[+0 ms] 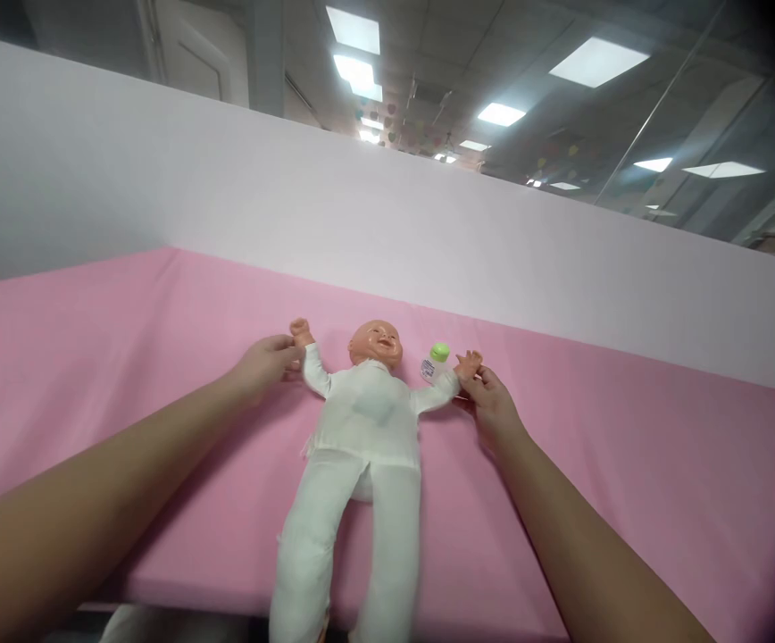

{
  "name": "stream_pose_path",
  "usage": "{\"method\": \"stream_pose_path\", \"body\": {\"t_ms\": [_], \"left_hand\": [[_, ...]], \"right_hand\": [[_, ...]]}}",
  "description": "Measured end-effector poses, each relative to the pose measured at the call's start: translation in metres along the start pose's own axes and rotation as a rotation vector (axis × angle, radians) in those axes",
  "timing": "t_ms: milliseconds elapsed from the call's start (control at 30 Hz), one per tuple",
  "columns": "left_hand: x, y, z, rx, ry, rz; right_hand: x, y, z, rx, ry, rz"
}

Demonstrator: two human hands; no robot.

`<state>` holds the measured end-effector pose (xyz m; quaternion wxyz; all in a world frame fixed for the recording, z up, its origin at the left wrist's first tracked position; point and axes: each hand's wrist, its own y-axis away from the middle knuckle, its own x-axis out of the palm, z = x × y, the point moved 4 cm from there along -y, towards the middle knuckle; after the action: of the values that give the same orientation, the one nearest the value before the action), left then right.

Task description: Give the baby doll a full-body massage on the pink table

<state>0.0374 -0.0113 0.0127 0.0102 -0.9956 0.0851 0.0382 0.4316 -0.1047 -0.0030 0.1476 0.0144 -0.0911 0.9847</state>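
Observation:
A baby doll (366,429) in a white suit lies on its back on a pink sheet (629,464), arms spread, legs hanging over the near edge. My left hand (263,364) pinches the doll's arm at the wrist on the left. On the other side, my right hand (491,404) grips the doll's other wrist. A small bottle with a green cap (436,362) lies just beyond that arm, beside the doll's head.
A white partition wall (294,205) rises behind the pink surface. Above it are ceiling lights and a glass panel at the far right. The pink sheet stretches wide to both sides of the doll.

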Motion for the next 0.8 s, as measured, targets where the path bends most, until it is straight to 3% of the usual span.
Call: {"method": "stream_pose_path", "body": {"t_ms": [100,200,300,400,467,633,800], "left_hand": [[-0.008,-0.006,0.009,-0.138,0.032,-0.045],[-0.010,-0.011,0.014,-0.150,0.024,-0.037],[-0.008,-0.010,0.012,-0.063,0.008,0.002],[0.001,0.003,-0.003,0.137,-0.176,0.028],[0.011,0.017,-0.017,0.315,-0.389,0.035],[0.047,0.050,-0.033,0.692,-0.759,0.366],[0.051,0.056,-0.032,0.782,-0.878,0.437]], "right_hand": [[-0.013,-0.005,-0.015,0.207,0.042,-0.070],[-0.017,-0.009,-0.024,0.296,0.117,-0.036],[-0.017,-0.010,-0.021,0.226,0.140,-0.073],[-0.008,-0.002,0.000,-0.042,0.183,-0.093],[0.007,0.012,0.018,-0.248,0.244,-0.014],[0.055,0.055,0.044,-0.472,0.536,0.364],[0.070,0.063,0.039,-0.482,0.520,0.649]]}}
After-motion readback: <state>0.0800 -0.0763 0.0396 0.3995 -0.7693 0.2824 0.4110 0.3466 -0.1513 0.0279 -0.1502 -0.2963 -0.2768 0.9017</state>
